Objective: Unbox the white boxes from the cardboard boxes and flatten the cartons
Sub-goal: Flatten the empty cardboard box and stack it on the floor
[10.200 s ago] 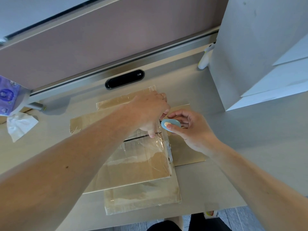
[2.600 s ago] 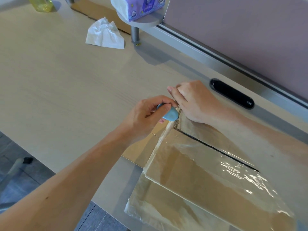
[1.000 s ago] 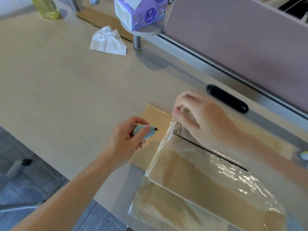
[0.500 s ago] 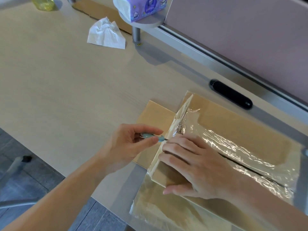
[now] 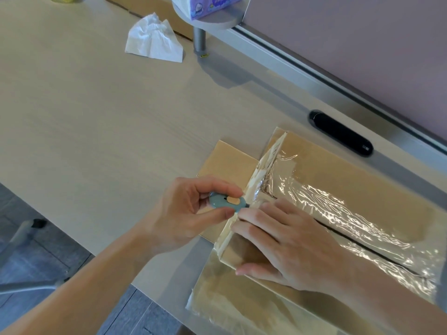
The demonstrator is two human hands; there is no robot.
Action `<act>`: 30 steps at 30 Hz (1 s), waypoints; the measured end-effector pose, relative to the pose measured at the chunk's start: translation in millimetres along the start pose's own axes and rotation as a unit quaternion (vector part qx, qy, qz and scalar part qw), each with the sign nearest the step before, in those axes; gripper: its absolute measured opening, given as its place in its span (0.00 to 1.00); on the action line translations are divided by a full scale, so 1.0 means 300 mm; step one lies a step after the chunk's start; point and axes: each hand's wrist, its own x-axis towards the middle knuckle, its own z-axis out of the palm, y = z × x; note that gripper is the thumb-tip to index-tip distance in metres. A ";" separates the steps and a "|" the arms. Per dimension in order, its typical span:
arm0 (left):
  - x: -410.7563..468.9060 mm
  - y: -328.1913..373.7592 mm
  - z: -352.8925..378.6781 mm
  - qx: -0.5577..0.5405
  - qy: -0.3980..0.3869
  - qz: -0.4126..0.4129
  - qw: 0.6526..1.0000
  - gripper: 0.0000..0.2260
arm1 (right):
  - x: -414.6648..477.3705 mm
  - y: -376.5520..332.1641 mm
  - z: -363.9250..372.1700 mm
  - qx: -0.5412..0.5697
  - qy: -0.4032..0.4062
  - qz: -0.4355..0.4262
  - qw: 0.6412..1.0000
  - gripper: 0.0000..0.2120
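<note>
Partly out of frame, the carton (image 5: 362, 175) runs off the right edge, and what it holds cannot be seen; a purple tissue box (image 5: 212, 2) is cut off at the top. The blade of the cutter (image 5: 227, 201) is too small to make out. Crinkled, shiny clear film (image 5: 326, 204) wraps the low brown carton, which lies on a second wrapped pack (image 5: 242, 308) and a bare cardboard sheet (image 5: 227, 163) on the pale wood-grain desk (image 5: 96, 105). A crumpled white tissue (image 5: 154, 42) lies well apart. The right hand (image 5: 290, 245) presses flat, fingers straight, on the carton's near left corner. The left hand (image 5: 183, 213) pinches the small rounded blue cutter between thumb and fingers, its tip at the film on the carton's left edge, just beside the right fingertips
</note>
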 end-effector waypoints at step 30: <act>0.054 0.022 0.029 0.082 0.014 0.044 0.996 0.13 | 0.001 0.009 0.002 0.033 0.007 0.008 0.999 0.26</act>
